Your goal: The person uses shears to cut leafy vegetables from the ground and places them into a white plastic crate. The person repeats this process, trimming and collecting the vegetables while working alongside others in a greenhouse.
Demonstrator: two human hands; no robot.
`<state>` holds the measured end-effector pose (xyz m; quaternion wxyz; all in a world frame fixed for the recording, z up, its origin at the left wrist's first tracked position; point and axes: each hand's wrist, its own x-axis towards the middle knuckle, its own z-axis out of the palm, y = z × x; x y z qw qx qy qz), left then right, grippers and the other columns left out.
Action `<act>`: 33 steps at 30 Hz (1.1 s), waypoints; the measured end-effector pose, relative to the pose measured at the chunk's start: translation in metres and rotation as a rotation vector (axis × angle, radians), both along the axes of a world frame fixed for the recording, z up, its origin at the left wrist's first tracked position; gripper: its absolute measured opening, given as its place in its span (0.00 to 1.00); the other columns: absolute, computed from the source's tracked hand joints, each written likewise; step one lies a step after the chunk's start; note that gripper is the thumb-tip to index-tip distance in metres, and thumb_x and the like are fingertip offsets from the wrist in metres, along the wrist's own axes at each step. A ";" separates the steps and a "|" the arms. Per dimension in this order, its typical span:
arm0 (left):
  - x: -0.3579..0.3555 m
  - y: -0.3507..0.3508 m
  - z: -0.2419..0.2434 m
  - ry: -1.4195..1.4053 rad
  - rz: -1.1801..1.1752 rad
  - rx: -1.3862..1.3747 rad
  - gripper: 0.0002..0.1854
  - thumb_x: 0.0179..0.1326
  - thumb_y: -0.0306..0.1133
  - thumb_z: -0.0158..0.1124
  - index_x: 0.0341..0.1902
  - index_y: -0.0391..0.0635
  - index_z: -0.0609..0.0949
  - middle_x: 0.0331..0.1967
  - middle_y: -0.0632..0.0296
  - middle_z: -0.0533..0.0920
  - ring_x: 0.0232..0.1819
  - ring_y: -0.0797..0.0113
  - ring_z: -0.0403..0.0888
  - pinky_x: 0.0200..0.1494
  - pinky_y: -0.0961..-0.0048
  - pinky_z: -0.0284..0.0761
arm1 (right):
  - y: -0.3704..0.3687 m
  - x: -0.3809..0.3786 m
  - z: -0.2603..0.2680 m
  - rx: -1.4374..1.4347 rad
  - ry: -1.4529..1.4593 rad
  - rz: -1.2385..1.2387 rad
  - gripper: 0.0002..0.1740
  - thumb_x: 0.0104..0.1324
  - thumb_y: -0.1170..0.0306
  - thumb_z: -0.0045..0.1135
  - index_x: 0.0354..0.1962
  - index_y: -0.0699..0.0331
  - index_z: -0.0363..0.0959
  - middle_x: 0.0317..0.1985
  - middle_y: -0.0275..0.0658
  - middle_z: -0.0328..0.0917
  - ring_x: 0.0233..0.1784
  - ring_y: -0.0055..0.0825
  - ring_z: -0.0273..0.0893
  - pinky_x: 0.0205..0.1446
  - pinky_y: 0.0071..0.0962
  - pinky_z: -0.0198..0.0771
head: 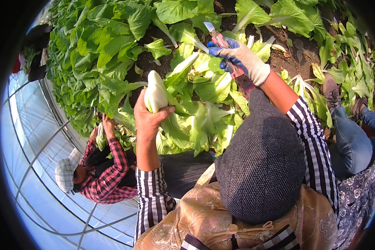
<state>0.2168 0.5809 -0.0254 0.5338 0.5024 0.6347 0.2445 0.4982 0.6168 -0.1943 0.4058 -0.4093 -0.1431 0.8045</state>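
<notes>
My bare left hand (pixel 150 117) grips a pale, leafy Chinese cabbage (pixel 155 90) by its base, with the white stalk end pointing up and the green leaves trailing to the right. On my right hand (pixel 245 59) is a cream knit glove with blue-coated fingers. It holds a red-handled cutting tool (pixel 220 40), probably a knife, whose short pale blade (pixel 209 27) points up and to the left. The tool is apart from the cabbage. Below both hands lie loose cut leaves (pixel 203 122) in a heap.
Dense leafy greens (pixel 97 53) grow at the left, with bare soil (pixel 281 57) at the upper right. A co-worker in a checked shirt (pixel 112 175) crouches at left, handling a plant. Another person's jeans (pixel 351 140) show at right. My herringbone cap (pixel 262 162) covers much of the lower middle.
</notes>
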 end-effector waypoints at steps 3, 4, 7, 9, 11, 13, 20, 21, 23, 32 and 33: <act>0.012 -0.007 -0.006 0.064 -0.098 -0.013 0.29 0.40 0.23 0.82 0.49 0.44 0.80 0.40 0.70 0.80 0.41 0.77 0.76 0.45 0.77 0.76 | 0.001 -0.020 0.001 -0.106 0.254 0.010 0.20 0.61 0.66 0.71 0.47 0.67 0.76 0.35 0.39 0.82 0.25 0.26 0.81 0.25 0.25 0.77; 0.015 -0.009 -0.010 0.064 -0.097 -0.013 0.29 0.39 0.23 0.82 0.49 0.45 0.80 0.39 0.70 0.80 0.41 0.77 0.76 0.46 0.76 0.76 | -0.001 -0.022 0.000 -0.061 0.242 0.025 0.19 0.62 0.67 0.70 0.46 0.68 0.76 0.35 0.40 0.82 0.25 0.26 0.82 0.24 0.24 0.76; 0.018 -0.012 -0.015 0.056 -0.091 -0.018 0.39 0.38 0.23 0.82 0.60 0.43 0.77 0.47 0.67 0.80 0.47 0.74 0.77 0.52 0.72 0.76 | -0.005 -0.018 -0.001 0.015 0.173 0.039 0.17 0.61 0.68 0.71 0.44 0.68 0.77 0.33 0.39 0.82 0.25 0.26 0.82 0.24 0.23 0.76; 0.012 -0.011 -0.008 0.000 -0.038 0.017 0.45 0.38 0.23 0.82 0.66 0.42 0.74 0.53 0.65 0.79 0.51 0.72 0.77 0.55 0.72 0.76 | -0.009 -0.005 0.000 0.087 0.120 -0.010 0.16 0.60 0.70 0.72 0.42 0.70 0.78 0.30 0.38 0.82 0.26 0.23 0.81 0.29 0.22 0.78; 0.002 -0.004 0.009 -0.031 0.050 0.008 0.45 0.39 0.21 0.79 0.67 0.39 0.72 0.56 0.58 0.80 0.52 0.69 0.79 0.54 0.71 0.78 | -0.011 0.005 0.006 0.125 -0.072 -0.128 0.16 0.63 0.71 0.67 0.46 0.71 0.77 0.33 0.37 0.82 0.29 0.22 0.81 0.31 0.21 0.76; -0.004 0.007 0.027 0.044 0.127 -0.022 0.36 0.42 0.20 0.76 0.60 0.36 0.76 0.48 0.58 0.84 0.48 0.67 0.83 0.53 0.69 0.80 | -0.014 0.010 0.017 0.204 -0.140 -0.094 0.17 0.61 0.71 0.69 0.46 0.69 0.77 0.33 0.36 0.82 0.30 0.22 0.81 0.33 0.21 0.76; 0.061 0.045 -0.021 0.253 -0.661 -0.026 0.29 0.36 0.28 0.79 0.48 0.41 0.78 0.54 0.60 0.81 0.56 0.68 0.77 0.61 0.72 0.69 | -0.019 0.017 0.043 0.382 -0.016 -0.017 0.18 0.59 0.69 0.72 0.45 0.66 0.77 0.32 0.35 0.82 0.32 0.21 0.82 0.36 0.22 0.78; 0.071 0.050 -0.025 0.183 -0.597 -0.256 0.30 0.35 0.29 0.80 0.47 0.41 0.78 0.51 0.65 0.80 0.53 0.74 0.74 0.61 0.76 0.66 | -0.018 0.025 0.039 0.294 0.146 -0.042 0.19 0.60 0.69 0.71 0.46 0.68 0.77 0.32 0.37 0.83 0.33 0.23 0.82 0.36 0.24 0.80; 0.089 0.060 -0.023 0.207 -0.621 -0.158 0.36 0.38 0.25 0.75 0.58 0.45 0.75 0.54 0.52 0.83 0.56 0.59 0.81 0.60 0.68 0.72 | -0.013 0.040 0.025 0.124 0.141 -0.114 0.16 0.62 0.70 0.68 0.45 0.70 0.77 0.35 0.39 0.82 0.33 0.25 0.83 0.36 0.26 0.81; 0.214 0.185 -0.034 0.835 -1.107 0.202 0.55 0.40 0.30 0.72 0.76 0.43 0.58 0.45 0.44 0.85 0.48 0.47 0.85 0.54 0.59 0.79 | 0.040 0.060 -0.047 0.212 -0.602 -0.115 0.16 0.69 0.66 0.56 0.49 0.67 0.75 0.37 0.38 0.82 0.37 0.24 0.80 0.45 0.28 0.75; 0.222 0.205 -0.046 0.968 -1.145 0.276 0.52 0.43 0.32 0.72 0.75 0.38 0.59 0.45 0.44 0.85 0.47 0.46 0.85 0.52 0.57 0.80 | 0.046 0.058 -0.049 0.282 -0.669 -0.144 0.17 0.66 0.61 0.57 0.44 0.66 0.76 0.33 0.42 0.83 0.36 0.28 0.81 0.44 0.31 0.74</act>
